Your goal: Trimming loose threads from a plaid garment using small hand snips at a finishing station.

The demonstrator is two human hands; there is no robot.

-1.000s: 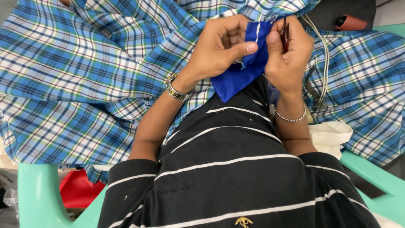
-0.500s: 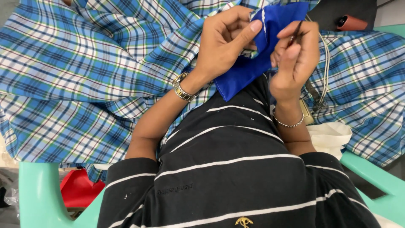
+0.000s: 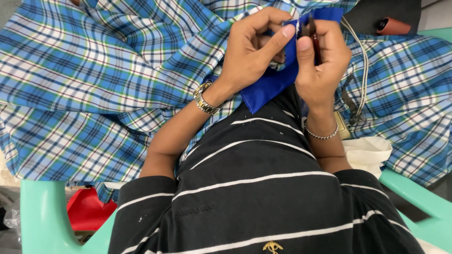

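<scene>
Up near the top of the view, two hands meet over a piece of bright blue cloth (image 3: 270, 84). The left hand (image 3: 252, 51) pinches the blue cloth from the left side. Its thumb and first finger are pressed shut on the top edge, and the other fingers curl over the cloth. The right hand (image 3: 322, 59) is just beside it, almost touching. Its grip is closed too, and it holds a small dark tool (image 3: 311, 33) with a reddish part against the cloth. The tool is too hidden to tell what kind it is. The blue cloth sits between both grips and hangs down from them in a point toward the person's chest.

A gold and silver watch (image 3: 205, 98) is on the left wrist. A thin silver bracelet (image 3: 321, 134) is on the right wrist. The person wears a black shirt with white stripes (image 3: 254, 188).

Under the hands lies a big blue checked cloth (image 3: 94, 80), spread wide and full of folds. A pale cord (image 3: 362, 70) runs down over it on the right. An orange tube-shaped thing (image 3: 393, 26) lies at the top right. A bit of cream cloth (image 3: 369, 153) sits by the right elbow. The arms of a mint green plastic chair (image 3: 44, 221) show at the bottom corners, and something red (image 3: 89, 209) lies low on the left.
</scene>
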